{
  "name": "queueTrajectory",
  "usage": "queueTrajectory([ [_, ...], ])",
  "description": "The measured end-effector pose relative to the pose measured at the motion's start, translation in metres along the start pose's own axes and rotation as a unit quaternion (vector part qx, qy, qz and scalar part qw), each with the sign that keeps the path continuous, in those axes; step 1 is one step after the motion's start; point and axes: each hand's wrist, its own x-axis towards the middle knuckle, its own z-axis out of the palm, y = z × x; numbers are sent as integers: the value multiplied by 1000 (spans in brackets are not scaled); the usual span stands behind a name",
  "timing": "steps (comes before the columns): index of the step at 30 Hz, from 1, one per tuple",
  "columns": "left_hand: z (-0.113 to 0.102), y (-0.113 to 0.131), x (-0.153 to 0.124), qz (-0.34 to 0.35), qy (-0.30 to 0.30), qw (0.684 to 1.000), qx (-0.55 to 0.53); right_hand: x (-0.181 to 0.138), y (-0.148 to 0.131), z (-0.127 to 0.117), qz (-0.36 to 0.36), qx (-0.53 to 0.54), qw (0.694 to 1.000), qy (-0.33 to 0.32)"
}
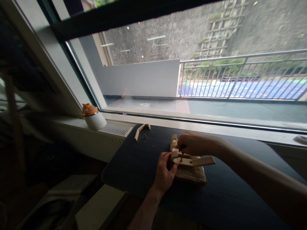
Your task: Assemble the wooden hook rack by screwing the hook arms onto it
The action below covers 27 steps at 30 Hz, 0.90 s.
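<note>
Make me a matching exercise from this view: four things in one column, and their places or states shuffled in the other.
1. loose curved wooden piece
2. left hand
3. right hand
4. white container

A. gripping a slim dark tool
B. beside a slotted vent
C. near the black table's far left corner
D. holding the wooden workpiece's left end

Pairs: 1-C, 2-D, 3-A, 4-B

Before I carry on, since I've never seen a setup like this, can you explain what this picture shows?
No machine here: these are a person's two bare hands, seen from a camera worn on their head. On the dark table sits a rough wooden board, with a wooden assembly above it. The left hand grips the assembly's left end; the right hand holds what looks like a thin dark tool against it. A separate curved wooden piece lies near the window, beside small bits.
</note>
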Motion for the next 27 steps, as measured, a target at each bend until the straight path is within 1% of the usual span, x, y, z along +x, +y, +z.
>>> queueTrajectory([
  [5, 0, -2, 0, 3, 3, 1000, 8, 8, -7, -6, 36, -23, 999, -26],
  [11, 0, 0, -1, 2, 5, 1000, 4, 5, -18, -4, 89, -68, 994, -4],
  [14, 0, 2, -1, 1, 8, 1000, 1, 2, -23, -4, 108, -84, 991, -3],
  [18, 0, 1, 0, 2, 11, 1000, -2, -4, -24, -4, 100, -78, 992, -6],
  [23, 0, 0, 0, 5, 11, 1000, 4, -11, -17, 2, 52, -22, 998, 20],
  [27, 0, 1, 0, 4, 6, 1000, 6, -11, -14, 6, 47, 2, 999, 26],
])
